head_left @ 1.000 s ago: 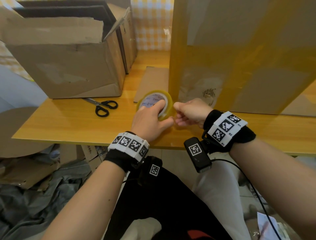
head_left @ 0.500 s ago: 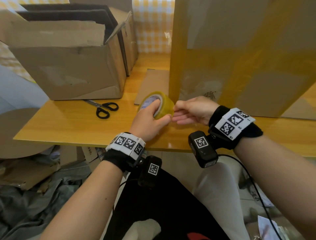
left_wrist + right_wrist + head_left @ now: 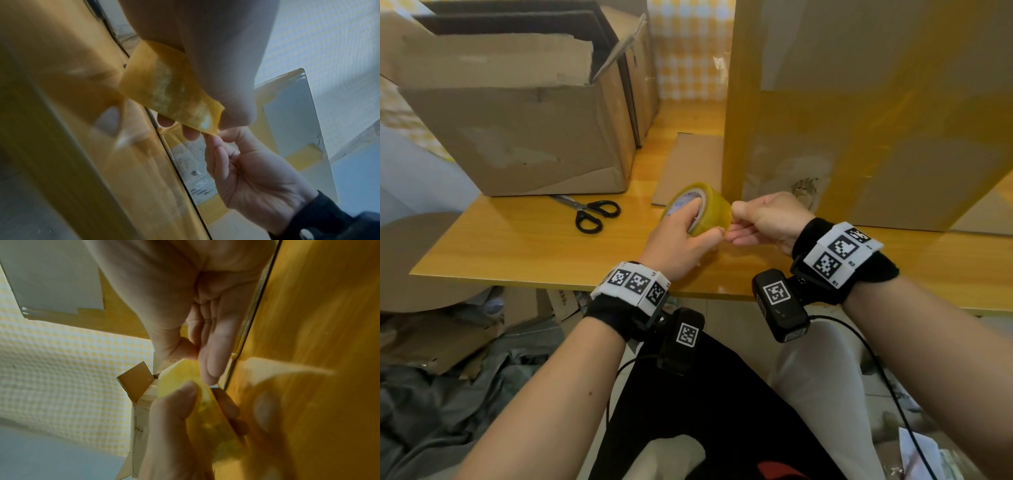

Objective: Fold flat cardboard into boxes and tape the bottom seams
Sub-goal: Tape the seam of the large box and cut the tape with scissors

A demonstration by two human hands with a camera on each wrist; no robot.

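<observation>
A roll of yellow tape (image 3: 709, 205) is held tilted just above the wooden table (image 3: 517, 246). My left hand (image 3: 705, 222) grips the roll, index finger in its core and thumb on the outer band. My right hand (image 3: 735, 223) pinches at the roll's rim, where the tape end (image 3: 207, 129) lies; the left wrist view shows thumb and forefinger meeting at that corner. In the right wrist view the roll (image 3: 176, 378) sits between both hands' fingertips. Right behind the hands stands a tall cardboard box (image 3: 859, 120) with yellow tape bands on it.
Black-handled scissors (image 3: 592, 214) lie left of the hands. Behind them stands an open worn cardboard box (image 3: 517, 130), with a flat cardboard piece (image 3: 691, 164) beside the tall box. Cardboard scraps and grey cloth (image 3: 431, 394) cover the floor below the table edge.
The roll went from lying flat on the table to being lifted and tilted on edge in my left hand. My right hand stayed at its rim, rising slightly with it.
</observation>
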